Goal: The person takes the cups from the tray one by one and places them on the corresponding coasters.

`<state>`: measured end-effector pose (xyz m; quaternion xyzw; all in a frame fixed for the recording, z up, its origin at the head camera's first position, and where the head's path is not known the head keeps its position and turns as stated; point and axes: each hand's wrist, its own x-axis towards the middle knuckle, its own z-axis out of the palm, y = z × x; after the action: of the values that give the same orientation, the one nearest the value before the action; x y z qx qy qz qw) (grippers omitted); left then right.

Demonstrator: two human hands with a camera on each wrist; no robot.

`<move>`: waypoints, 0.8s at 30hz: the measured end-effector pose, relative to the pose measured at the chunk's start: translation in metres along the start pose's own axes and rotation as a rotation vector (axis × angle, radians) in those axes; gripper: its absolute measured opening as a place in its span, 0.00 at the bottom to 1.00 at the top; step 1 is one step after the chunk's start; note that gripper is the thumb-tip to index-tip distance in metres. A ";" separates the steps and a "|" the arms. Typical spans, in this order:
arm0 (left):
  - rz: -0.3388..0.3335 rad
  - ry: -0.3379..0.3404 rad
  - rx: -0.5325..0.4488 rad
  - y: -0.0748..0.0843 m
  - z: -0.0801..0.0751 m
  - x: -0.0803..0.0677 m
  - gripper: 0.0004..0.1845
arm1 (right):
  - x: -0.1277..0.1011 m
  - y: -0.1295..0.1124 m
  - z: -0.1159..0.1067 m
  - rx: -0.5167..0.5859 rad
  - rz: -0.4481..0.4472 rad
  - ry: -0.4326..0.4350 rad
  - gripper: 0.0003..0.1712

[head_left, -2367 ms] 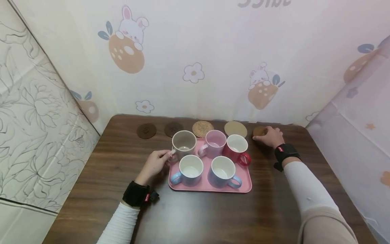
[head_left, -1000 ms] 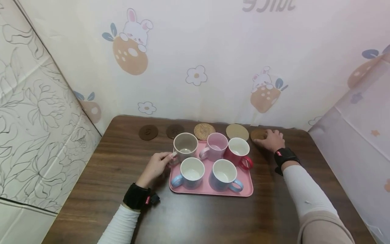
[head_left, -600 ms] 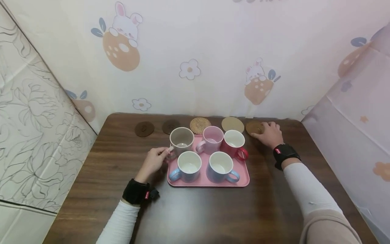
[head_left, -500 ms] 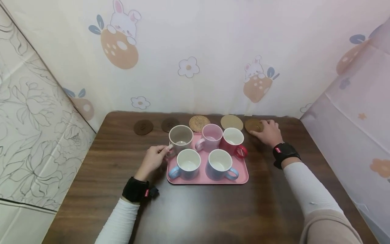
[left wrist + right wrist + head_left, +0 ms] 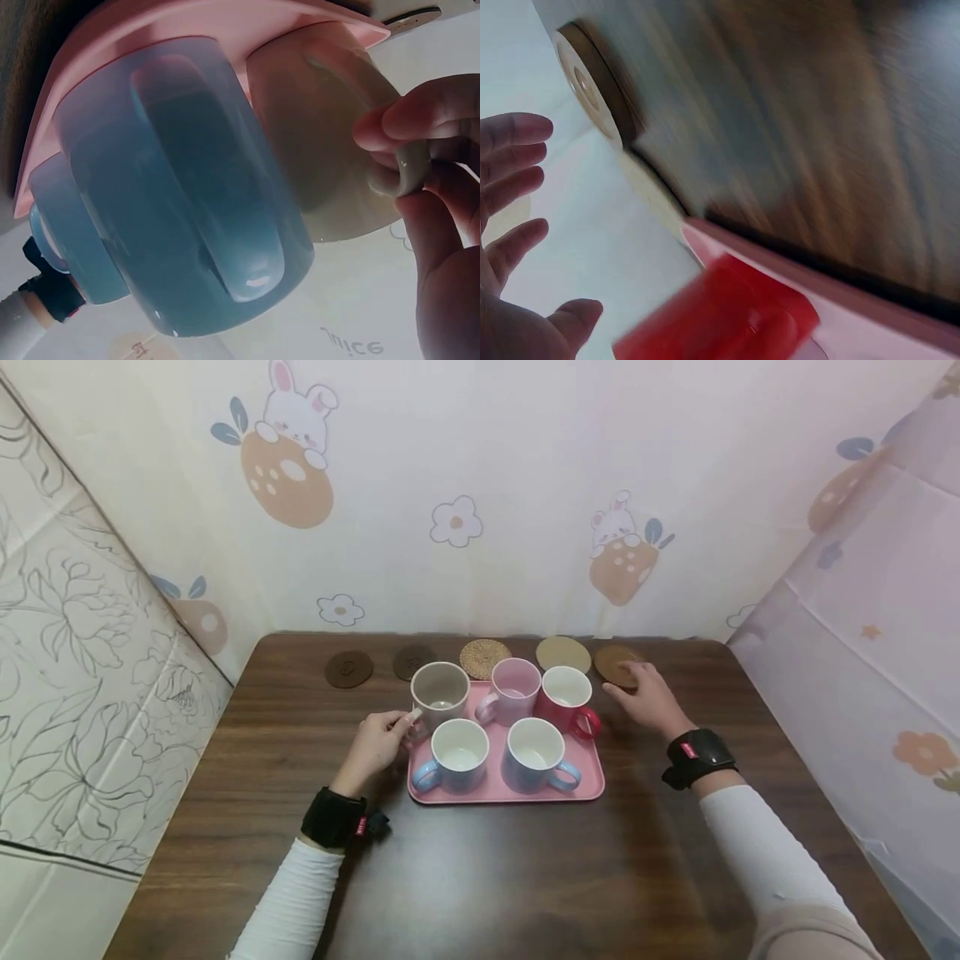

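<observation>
Fingers (image 5: 409, 124) of the left hand (image 5: 375, 745) pinch the handle of a glossy beige mug (image 5: 438, 690), upright and empty.

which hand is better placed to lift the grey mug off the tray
Left. The left hand already pinches the grey mug by its handle; the right hand is open by the brown coaster.

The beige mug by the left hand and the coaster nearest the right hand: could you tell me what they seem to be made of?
The beige mug, whose handle the left hand pinches, looks like glazed ceramic: smooth, thick-walled, with a soft sheen. The brown coaster, under the right hand's fingertips, looks matte and flat, perhaps wood or cork; the pictures leave that open.
</observation>
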<state>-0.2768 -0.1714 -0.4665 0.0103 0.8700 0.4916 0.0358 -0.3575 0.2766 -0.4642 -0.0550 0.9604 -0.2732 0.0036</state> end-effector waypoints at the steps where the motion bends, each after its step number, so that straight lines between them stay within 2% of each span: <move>1: -0.002 0.002 0.003 0.000 0.000 0.000 0.16 | -0.003 -0.002 0.001 0.017 -0.004 -0.009 0.43; 6: -0.010 0.004 0.007 -0.002 0.001 0.001 0.16 | -0.019 -0.011 0.004 0.133 -0.005 -0.072 0.45; 9: -0.013 -0.002 0.006 -0.001 0.001 0.002 0.16 | -0.028 -0.016 0.004 0.216 -0.004 -0.128 0.40; 14: -0.023 -0.011 0.002 0.000 0.001 0.001 0.16 | -0.039 -0.022 0.004 0.289 -0.014 -0.202 0.35; 20: -0.018 -0.015 -0.001 0.001 0.000 0.000 0.16 | -0.047 -0.028 0.014 0.304 -0.003 -0.195 0.33; 24: -0.011 -0.015 -0.008 0.001 0.000 0.000 0.16 | -0.053 -0.030 0.024 0.356 0.018 -0.165 0.29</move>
<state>-0.2770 -0.1708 -0.4659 0.0089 0.8678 0.4947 0.0451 -0.3011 0.2444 -0.4698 -0.0671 0.8937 -0.4334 0.0943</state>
